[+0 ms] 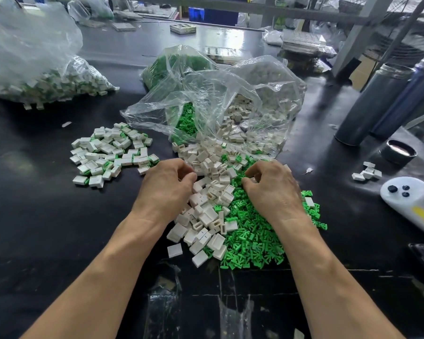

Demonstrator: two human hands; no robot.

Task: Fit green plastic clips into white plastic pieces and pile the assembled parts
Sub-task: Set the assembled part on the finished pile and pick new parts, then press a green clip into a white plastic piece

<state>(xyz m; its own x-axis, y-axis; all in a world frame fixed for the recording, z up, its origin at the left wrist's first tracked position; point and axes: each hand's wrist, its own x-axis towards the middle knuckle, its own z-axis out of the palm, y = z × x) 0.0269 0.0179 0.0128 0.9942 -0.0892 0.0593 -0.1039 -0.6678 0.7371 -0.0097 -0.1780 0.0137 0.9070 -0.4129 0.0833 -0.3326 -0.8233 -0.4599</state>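
Head view. Black surface (47, 216), glossy, with one person's two bare forearms reaching in from the bottom edge.

Left hand (165, 185): knuckles up, fingers curled under at the left edge of the loose white plastic pieces (206, 209). Fingertips are hidden among the pieces; cannot tell whether the grip holds one.

Right hand (272, 187): knuckles up, fingers curled down where the white pieces meet the green plastic clips (252, 238). Something white shows at the fingertips, but the grip itself is hidden; cannot tell whether it holds anything.

Loose white pieces lie in a heap between and below the hands, spilling from the mouth of a clear plastic bag (242, 99) just behind them. Green clips lie in a heap touching the white heap on its right, partly under the right wrist; more green shows inside the bag.

Pile of assembled parts (110, 155): white with green showing, on the surface left of the left hand, apart from the loose heaps.

Far left: second clear bag (42, 77) filled with white-and-green parts. Right side: two dark cylinders (382, 101), tilted; a white handheld controller (406, 196); a few white pieces (367, 172) beside it.
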